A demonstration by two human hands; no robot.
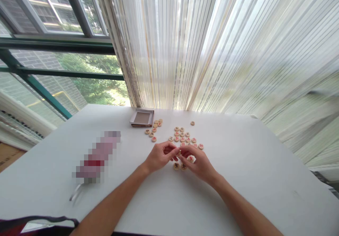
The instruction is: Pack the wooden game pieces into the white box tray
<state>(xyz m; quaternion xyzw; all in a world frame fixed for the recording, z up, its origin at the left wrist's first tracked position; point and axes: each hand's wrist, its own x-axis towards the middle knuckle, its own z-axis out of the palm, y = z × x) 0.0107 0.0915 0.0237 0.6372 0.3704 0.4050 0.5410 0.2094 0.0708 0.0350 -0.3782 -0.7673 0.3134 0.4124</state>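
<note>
My left hand (pixel 160 156) and my right hand (pixel 198 162) meet over the white table, fingertips pinched together around a small round wooden xiangqi piece (pixel 179 153). Fingers cover most of that piece. Just below them lie a xiangqi piece with a black character (pixel 176 166) and a second black one (pixel 183 166), partly behind my right hand. A red-marked piece (pixel 191 159) shows beside my right fingers. Beyond my hands, several red and black pieces (pixel 182 139) lie in rows, the nearest row partly hidden by my right fingers.
A shallow open box (pixel 143 117) sits near the back edge, with several loose pieces (pixel 154 130) beside it. One piece (pixel 192 123) lies apart at the back. On the left is a blurred-out pinkish object (pixel 96 156). Curtains (pixel 169 52) hang behind the white table (pixel 238 140).
</note>
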